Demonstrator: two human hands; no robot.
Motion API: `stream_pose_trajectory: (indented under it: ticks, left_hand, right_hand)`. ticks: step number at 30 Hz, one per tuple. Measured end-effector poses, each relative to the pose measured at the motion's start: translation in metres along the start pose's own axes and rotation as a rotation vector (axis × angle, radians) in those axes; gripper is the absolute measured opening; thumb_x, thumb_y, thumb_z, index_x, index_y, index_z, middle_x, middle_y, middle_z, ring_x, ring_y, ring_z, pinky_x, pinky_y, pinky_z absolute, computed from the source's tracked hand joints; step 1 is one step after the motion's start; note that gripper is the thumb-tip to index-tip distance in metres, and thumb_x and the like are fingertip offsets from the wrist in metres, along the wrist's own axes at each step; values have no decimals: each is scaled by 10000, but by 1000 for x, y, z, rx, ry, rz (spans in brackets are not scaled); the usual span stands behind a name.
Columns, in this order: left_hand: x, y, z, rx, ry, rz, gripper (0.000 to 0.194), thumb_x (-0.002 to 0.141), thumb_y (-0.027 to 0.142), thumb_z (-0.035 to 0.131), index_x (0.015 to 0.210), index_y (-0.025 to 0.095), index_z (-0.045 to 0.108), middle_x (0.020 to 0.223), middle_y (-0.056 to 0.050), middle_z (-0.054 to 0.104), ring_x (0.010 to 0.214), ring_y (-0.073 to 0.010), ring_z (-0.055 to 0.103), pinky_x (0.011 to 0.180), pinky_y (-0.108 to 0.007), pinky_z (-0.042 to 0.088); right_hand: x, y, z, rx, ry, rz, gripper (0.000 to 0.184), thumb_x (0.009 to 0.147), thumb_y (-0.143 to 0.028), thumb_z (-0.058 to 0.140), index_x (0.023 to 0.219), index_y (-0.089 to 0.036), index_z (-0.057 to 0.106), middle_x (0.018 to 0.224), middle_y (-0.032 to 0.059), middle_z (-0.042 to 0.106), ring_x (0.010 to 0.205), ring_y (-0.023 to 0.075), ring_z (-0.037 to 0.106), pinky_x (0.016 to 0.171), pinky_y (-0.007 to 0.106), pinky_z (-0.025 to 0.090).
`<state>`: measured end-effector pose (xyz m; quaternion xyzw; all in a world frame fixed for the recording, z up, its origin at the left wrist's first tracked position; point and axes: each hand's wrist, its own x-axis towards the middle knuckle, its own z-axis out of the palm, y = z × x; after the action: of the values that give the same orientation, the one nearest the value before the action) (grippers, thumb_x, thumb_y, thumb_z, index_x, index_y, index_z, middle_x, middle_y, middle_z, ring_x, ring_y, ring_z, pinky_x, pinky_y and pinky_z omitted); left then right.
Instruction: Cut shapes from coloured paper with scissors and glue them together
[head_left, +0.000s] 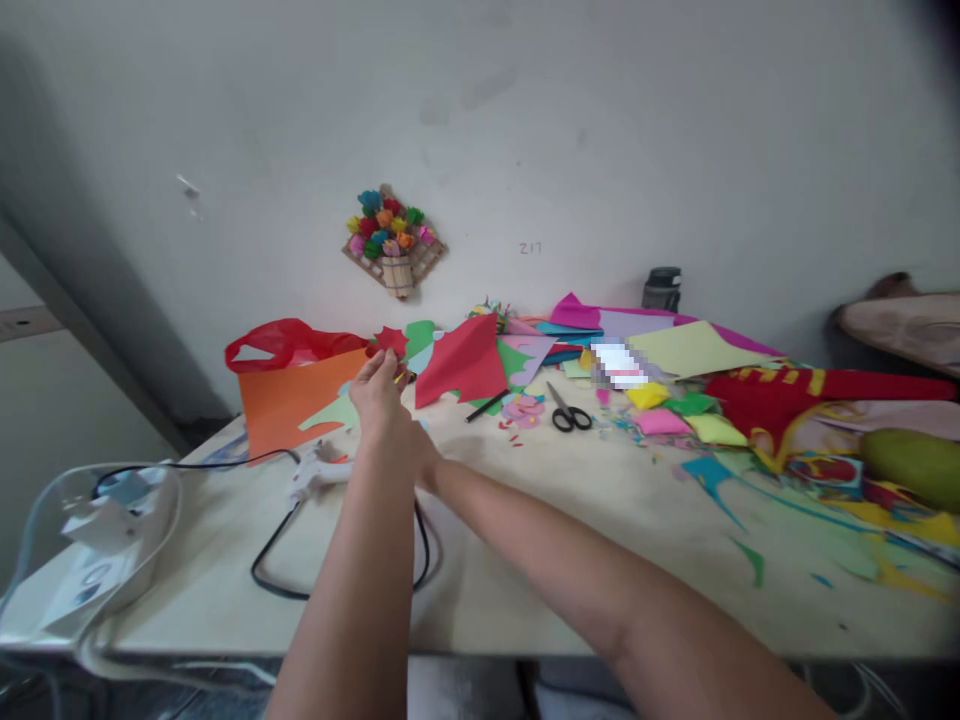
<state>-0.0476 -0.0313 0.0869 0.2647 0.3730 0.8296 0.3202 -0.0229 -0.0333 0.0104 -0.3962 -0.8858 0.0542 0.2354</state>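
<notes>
My left hand (377, 388) is raised over the left half of the table, thumb and fingers pinched together. What sits in the pinch is too small to make out. A jagged red paper piece (391, 341) shows just behind those fingertips. Behind my left wrist is my right hand (422, 458), with its fingers mostly hidden. A white glue gun (313, 474) appears left of my left forearm, partly covered by it, and a black cord (274, 592) loops below. Near my hands are an orange sheet (281, 405) and a red sheet (463, 368).
Black-handled scissors (570, 412) and a black pen (486, 406) lie right of my hands. Coloured packets (664, 421), paper scraps (709, 478) and a phone (619, 364) lie farther right. A red plastic bag (281, 340) and a white box (112, 560) are leftward.
</notes>
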Motion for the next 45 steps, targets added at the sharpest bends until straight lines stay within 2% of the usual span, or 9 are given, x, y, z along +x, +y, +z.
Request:
stream_pose_trajectory:
  ticks: [3,6,9,12,18,30,36,40,45]
  left_hand:
    - [-10,-19,12,-69,-38,-50,140,619,156,655,736,143,580,614,22,594,535,-76,560,621,-234,482]
    - [-27,-41,20,-33,-135,-156,122,622,146,648,720,134,576,597,12,608,520,-81,569,608,-227,475]
    - [-47,-66,21,11,-280,-277,166,610,179,675,720,136,558,622,-11,634,577,-117,615,633,-249,487]
    - [-62,-88,17,74,-377,-373,217,598,226,703,706,142,535,636,-21,641,615,-149,640,657,-278,494]
    - [-68,-107,8,141,-474,-384,229,597,207,714,713,142,528,634,-28,652,671,-174,659,645,-262,494]
    - [-64,-107,2,166,-525,-458,158,642,158,676,690,136,527,595,-37,646,583,-166,654,571,-256,519]
    - [-64,-104,3,135,-532,-492,184,607,129,690,664,130,515,565,-31,630,576,-175,654,583,-266,528]
    - [-64,-104,3,147,-553,-503,207,584,131,704,668,133,514,563,-31,632,571,-179,650,587,-280,524]
    - [-65,-106,3,162,-580,-479,247,546,171,737,698,129,547,592,-40,646,597,-179,652,621,-279,514]
  right_hand:
    - [-20,48,-30,0,112,137,217,849,-211,456,925,-193,658,938,55,672,874,189,604,712,276,431]
    - [-49,101,-68,-18,210,303,225,831,-315,493,924,-218,674,933,33,685,862,165,605,707,255,400]
    - [-80,143,-97,-166,179,445,239,823,-364,498,858,-252,705,889,27,692,859,175,594,743,281,364]
    - [-102,167,-105,-306,124,482,263,831,-378,489,878,-260,719,912,63,680,899,208,560,775,323,329]
    - [-110,169,-93,-392,132,423,300,837,-400,483,903,-228,720,938,111,646,947,245,485,792,357,286]
    - [-108,167,-84,-382,129,300,227,833,-283,500,861,-200,709,978,101,630,979,235,467,823,374,266]
    - [-104,172,-84,-66,385,461,155,775,-309,571,807,-220,693,908,27,666,857,173,562,784,302,351]
    - [-104,176,-81,180,468,529,130,725,-315,614,770,-224,695,764,12,688,715,157,599,670,259,410]
    - [-101,175,-77,398,539,447,142,730,-326,610,751,-223,705,696,11,691,674,165,612,615,252,433]
